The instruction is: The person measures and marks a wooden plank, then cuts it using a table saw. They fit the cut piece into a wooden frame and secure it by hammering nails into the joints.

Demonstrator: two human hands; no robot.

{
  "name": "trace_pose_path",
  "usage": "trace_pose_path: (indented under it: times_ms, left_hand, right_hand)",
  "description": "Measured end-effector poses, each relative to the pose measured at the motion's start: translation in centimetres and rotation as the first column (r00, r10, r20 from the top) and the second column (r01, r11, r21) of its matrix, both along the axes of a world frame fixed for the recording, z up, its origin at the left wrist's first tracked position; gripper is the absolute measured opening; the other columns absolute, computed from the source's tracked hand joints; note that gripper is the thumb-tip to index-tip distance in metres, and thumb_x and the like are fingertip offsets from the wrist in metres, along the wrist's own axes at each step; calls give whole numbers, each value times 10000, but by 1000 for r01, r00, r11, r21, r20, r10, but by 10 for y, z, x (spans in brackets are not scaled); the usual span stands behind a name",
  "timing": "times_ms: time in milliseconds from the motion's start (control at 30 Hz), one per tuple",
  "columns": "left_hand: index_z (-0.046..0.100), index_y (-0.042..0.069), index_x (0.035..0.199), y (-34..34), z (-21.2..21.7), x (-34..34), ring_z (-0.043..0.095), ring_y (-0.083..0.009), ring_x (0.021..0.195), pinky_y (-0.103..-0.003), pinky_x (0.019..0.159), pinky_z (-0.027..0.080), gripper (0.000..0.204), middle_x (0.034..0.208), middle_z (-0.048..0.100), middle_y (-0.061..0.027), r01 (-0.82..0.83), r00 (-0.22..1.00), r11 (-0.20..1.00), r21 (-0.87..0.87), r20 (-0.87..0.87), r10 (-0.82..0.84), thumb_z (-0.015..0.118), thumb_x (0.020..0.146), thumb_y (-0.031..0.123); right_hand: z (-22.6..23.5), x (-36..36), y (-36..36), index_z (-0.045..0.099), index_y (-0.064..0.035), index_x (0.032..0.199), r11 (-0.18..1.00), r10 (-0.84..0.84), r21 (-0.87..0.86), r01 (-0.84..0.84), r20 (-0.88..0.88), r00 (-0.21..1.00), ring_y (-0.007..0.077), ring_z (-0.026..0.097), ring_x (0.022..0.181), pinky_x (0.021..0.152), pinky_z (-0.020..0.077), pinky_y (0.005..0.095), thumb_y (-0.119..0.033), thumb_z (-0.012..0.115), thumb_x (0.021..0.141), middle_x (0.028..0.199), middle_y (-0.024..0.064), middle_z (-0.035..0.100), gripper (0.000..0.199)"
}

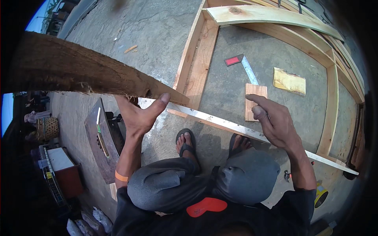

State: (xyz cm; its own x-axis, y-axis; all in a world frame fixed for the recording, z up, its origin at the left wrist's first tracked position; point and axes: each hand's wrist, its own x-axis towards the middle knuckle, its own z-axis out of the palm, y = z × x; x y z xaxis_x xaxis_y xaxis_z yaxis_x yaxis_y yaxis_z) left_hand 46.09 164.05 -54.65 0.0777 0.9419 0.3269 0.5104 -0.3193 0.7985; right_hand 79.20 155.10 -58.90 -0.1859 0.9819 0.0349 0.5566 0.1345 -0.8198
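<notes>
A rough brown wooden beam [90,69] slants in from the left, its end over the near left corner of a wooden frame [202,63]. My left hand [138,114] grips the beam's underside near that end. Its thumb presses along the edge, while the other fingers are mostly hidden. A long, pale straight strip [220,121] runs across the frame's near side. Above this strip hovers my right hand [275,120], loosely curled, index finger and thumb apart, with nothing visible between them. Just beyond its fingertips, a short wood block [256,91] lies on the concrete under a try square's blade.
The try square [235,59] has a red-and-black handle. A yellowish wood offcut [289,81] lies right of it. A curved plank [271,15] rests across the frame's far side. Left are a dark board [100,145], a basket [48,129] and sacks [92,222]; a yellow object [321,195] lies right.
</notes>
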Motion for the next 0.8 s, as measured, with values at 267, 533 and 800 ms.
trace_pose_path:
  times_ms: [267, 533, 800]
  left_hand:
    - [399, 4, 1285, 3, -10, 0, 583, -238, 1096, -404, 989, 472, 731, 1146, 548, -139, 45, 999, 989, -142, -16, -48, 856, 740, 171]
    - [403, 41, 1291, -5, -84, -36, 569, -226, 1092, -419, 995, 509, 715, 1136, 531, -103, 56, 993, 983, -176, 109, -37, 826, 716, 81]
    - [320, 86, 1389, -5, -94, -41, 560, -278, 1133, -498, 1051, 467, 840, 1185, 516, -109, 105, 992, 990, -91, 81, -97, 857, 757, 217]
  right_hand:
    - [-84, -101, 63, 603, 38, 1199, 802, 514, -268, -533, -143, 846, 455, 702, 792, 754, 543, 538, -308, 466, 1061, 803, 292, 670, 397]
    - [-102, -115, 38, 545, 39, 1261, 846, 494, -141, -514, -154, 856, 451, 697, 826, 690, 559, 515, -223, 589, 1003, 969, 282, 681, 370]
    - [-97, -114, 35, 517, 89, 1271, 886, 427, -121, -448, -170, 888, 452, 683, 1006, 847, 577, 508, -235, 565, 1018, 1182, 316, 639, 413]
